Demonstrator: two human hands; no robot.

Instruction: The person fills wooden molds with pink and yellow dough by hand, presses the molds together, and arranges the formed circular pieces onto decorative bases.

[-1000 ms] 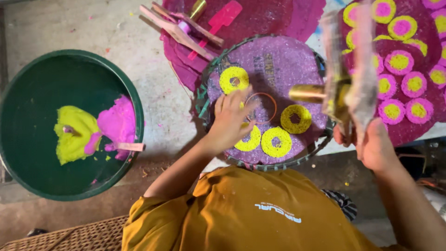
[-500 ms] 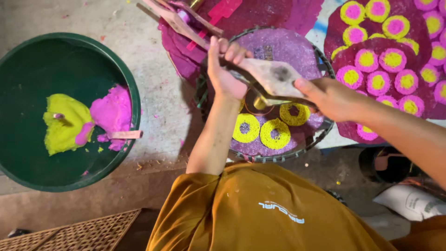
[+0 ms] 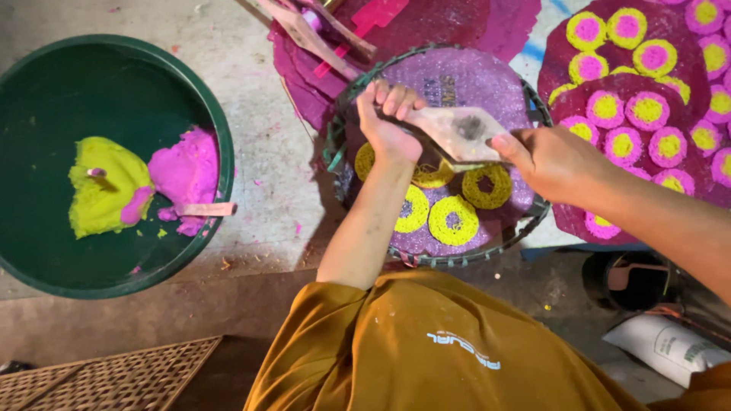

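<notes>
**Both hands on a flat wooden press above the round mat**

A big green basin [image 3: 46, 251] sits on the concrete floor [image 3: 259, 152] at the left, holding a lump of yellow-green dough [image 3: 99, 194] and a lump of pink dough [image 3: 186, 171], with a small wooden stick [image 3: 205, 208] lying at the basin's right rim. Right of it is a round woven tray [image 3: 533, 213] lined with a purple sheet [image 3: 464, 76]; four yellow dough rings [image 3: 451, 221] lie on its near half. Over the tray's middle, the flat wooden press [image 3: 457, 131] is gripped at both ends: the left hand [image 3: 388, 122] is clenched round its left end, the right hand [image 3: 552, 160] pinches its right tip. Past the tray's right edge, finished yellow-and-pink discs [image 3: 647, 110] lie on dark red sheets.
</notes>
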